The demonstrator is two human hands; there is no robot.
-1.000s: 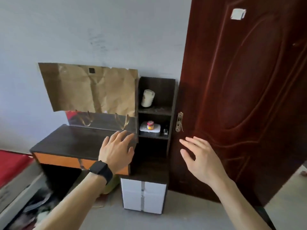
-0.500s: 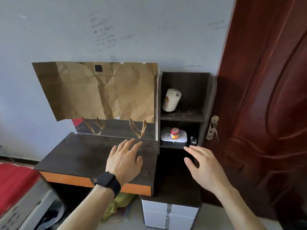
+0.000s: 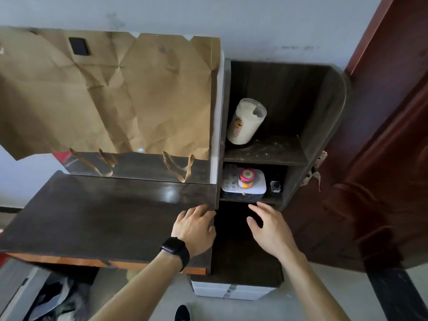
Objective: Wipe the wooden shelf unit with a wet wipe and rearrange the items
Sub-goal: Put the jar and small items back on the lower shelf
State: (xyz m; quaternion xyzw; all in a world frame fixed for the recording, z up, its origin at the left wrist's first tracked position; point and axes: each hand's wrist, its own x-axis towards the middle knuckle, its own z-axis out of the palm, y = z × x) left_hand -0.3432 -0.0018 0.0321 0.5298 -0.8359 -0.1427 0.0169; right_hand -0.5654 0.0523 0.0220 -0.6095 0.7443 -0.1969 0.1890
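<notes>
In front of a pale wall stands a dark wooden shelf unit (image 3: 324, 107), joined on its left to a dark desk top (image 3: 104, 212) and flanked on its right by a red-brown door (image 3: 389, 158). Upper shelf: a cream-white jar (image 3: 245, 122), tilted, leaning toward the left side wall; the board around it shows dust specks. Lower shelf: a white box (image 3: 259, 184) bearing a small red-lidded jar (image 3: 246, 179) and some clear items at its left, too blurred to identify; just beside the box, to the right, a small dark bottle (image 3: 275, 186). Behind the desk, a creased brown paper bag (image 3: 111, 93) covers most of a mirror (image 3: 139, 165). Left hand (image 3: 194, 230), wrist wearing a black watch (image 3: 173, 247): fingers spread and open, holding nothing, lying over the desk's right rear corner beside the shelf unit's side panel. Right hand (image 3: 269, 228): fingers loosely spread, empty, fingertips near the front edge of the lower shelf, above the dark open space beneath it. Below, white drawers (image 3: 231, 291) stand on the floor.
</notes>
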